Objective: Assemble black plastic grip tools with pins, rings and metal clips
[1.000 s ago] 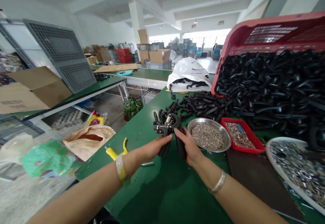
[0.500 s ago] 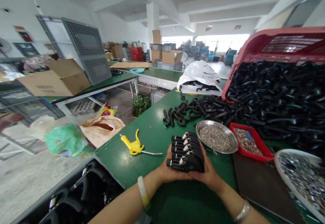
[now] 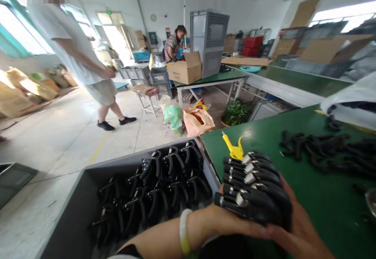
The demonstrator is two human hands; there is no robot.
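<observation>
Black hand grippers, about five, lie stacked across both cupped hands above the green bench. Left hand and right hand curl closed beneath them, gripping the stack. They look stiff and fairly heavy, best held by the handles. Roughly fifteen more lie in one grey crate alongside.

Bright daylight pours through tall glazed windows and a glass-panelled doorway set in the white-painted wall, which carries a small round wall clock. A yellow painted line crosses the pale concrete floor, and a green-topped workbench on white metal legs stands beyond.
</observation>
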